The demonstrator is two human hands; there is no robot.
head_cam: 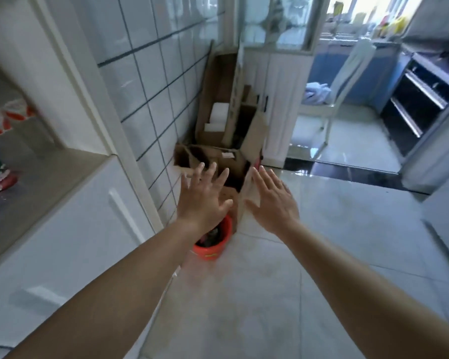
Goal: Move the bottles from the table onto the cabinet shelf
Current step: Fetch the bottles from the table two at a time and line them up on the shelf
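Observation:
Both my arms stretch forward over the tiled floor. My left hand (204, 196) is held out flat with fingers spread and holds nothing. My right hand (271, 200) is beside it, also spread and empty. At the far left, the white cabinet shelf (44, 182) carries several blurred bottles with red and white labels (0, 177). More bottles stand further back on the shelf (13, 112). No table is in view.
An orange bucket (213, 244) sits on the floor below my left hand, against the tiled wall. Open cardboard boxes (218, 161) are piled in the corner behind it. A doorway at the right leads to a kitchen with a white chair (335, 99) and an oven (423, 99).

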